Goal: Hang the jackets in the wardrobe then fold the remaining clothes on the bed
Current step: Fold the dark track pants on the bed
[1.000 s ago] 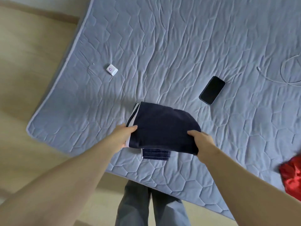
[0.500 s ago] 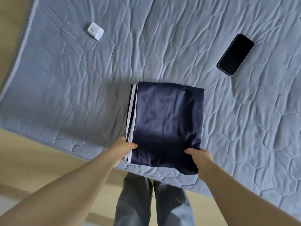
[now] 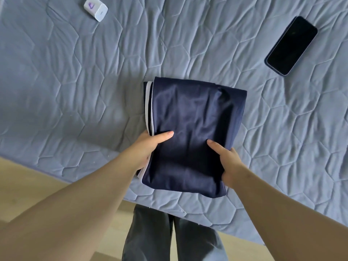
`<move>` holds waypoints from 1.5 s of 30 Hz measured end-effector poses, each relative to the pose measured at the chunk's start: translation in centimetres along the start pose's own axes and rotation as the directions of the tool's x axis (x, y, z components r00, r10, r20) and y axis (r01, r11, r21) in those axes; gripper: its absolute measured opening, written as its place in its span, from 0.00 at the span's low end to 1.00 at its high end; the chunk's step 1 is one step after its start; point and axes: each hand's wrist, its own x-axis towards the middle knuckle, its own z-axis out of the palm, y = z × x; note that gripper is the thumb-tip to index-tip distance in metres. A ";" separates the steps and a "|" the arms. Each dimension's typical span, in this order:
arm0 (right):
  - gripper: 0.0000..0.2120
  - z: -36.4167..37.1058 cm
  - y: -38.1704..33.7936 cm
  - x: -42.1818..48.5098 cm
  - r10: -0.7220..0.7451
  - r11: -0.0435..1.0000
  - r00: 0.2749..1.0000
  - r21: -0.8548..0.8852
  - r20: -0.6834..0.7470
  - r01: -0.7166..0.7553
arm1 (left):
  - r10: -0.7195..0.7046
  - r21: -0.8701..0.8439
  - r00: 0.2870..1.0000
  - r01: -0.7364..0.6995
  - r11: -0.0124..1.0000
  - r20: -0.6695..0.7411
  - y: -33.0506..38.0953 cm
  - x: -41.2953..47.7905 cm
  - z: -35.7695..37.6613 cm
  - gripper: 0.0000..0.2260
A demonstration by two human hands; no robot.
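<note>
A navy garment with white side stripes [image 3: 192,117], folded into a rectangle, lies near the front edge of the blue-grey quilted bed [image 3: 75,81]. My left hand [image 3: 145,149] grips its left side, thumb on top and fingers hidden beneath. At the garment's right side my right hand [image 3: 227,162] holds it the same way, thumb pressing the top fabric.
A black phone [image 3: 291,45] lies screen-up at the upper right of the bed. A small white charger block [image 3: 96,8] sits at the upper left. Wooden floor [image 3: 28,181] runs along the bed's near edge, where my legs in grey trousers [image 3: 169,240] stand.
The folded garment went from held above the bed edge to lying further onto the quilt. Both hands slid up its sides, and the view moved closer and down.
</note>
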 end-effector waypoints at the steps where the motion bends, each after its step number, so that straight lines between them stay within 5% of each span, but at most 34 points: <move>1: 0.22 0.1 -0.1 0.1 0.025 1.000 0.999 0.008 0.031 -0.025 | -0.038 -0.012 0.999 0.038 0.999 0.011 0.2 0.0 0.0 0.13; 8: 0.23 0.2 -1.8 -4.0 0.084 0.996 0.986 0.010 0.142 -0.086 | -0.147 -0.143 0.989 0.150 0.978 0.032 1.4 -3.7 -0.4 0.12; 22: 0.22 9.2 -13.3 -29.0 -0.226 0.937 0.884 -0.158 0.409 0.312 | 0.223 -0.472 0.964 -0.265 0.841 -0.145 13.3 -28.6 -9.4 0.14; 30: 0.24 21.3 -13.7 -42.3 -0.326 0.824 0.753 -0.218 0.572 0.522 | 0.353 -0.507 0.885 -0.463 0.727 -0.303 17.0 -41.1 -21.3 0.10; 45: 0.17 51.3 -3.9 -58.9 -0.279 0.673 0.552 -0.250 0.786 0.696 | 0.352 -0.490 0.713 -0.684 0.540 -0.607 15.2 -54.3 -52.0 0.12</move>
